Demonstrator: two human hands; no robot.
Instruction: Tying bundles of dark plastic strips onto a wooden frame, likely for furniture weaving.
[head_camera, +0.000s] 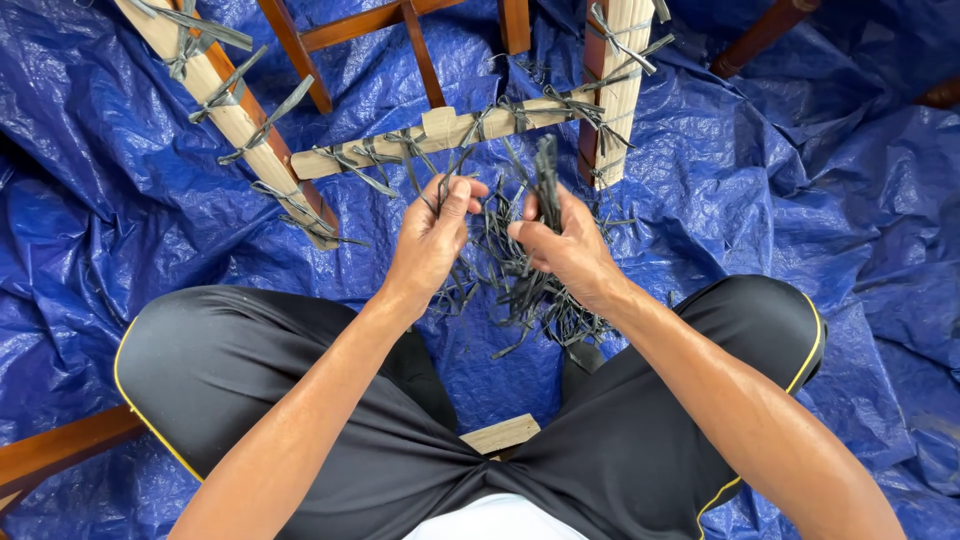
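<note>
Head view, looking down at a seated person's lap & both hands over a blue tarp (820, 200) spread on the floor. Left hand (432, 238), center frame, was curled almost closed, fingertips pinching one thin dark strip (447, 168) that ran up toward the wooden frame (440, 128) just above. Right hand (568, 245), center-right, was closed around a bundle of dark strips (547, 172) held upright, w/ more loose strips (530, 295) hanging & piled below, between the knees. The frame, light wood w/ reddish-brown parts, lay across the upper half of the frame; short strip ends were knotted along its rails at upper left, center & upper right. Black shorts w/ yellow piping filled the lower half.

Judged from this: to do the step well, one strip should be drawn clear of the bundle w/o dragging neighbours, kept flat & untwisted, while the right hand kept the rest gripped firmly so the tangle didn't spread.
</note>
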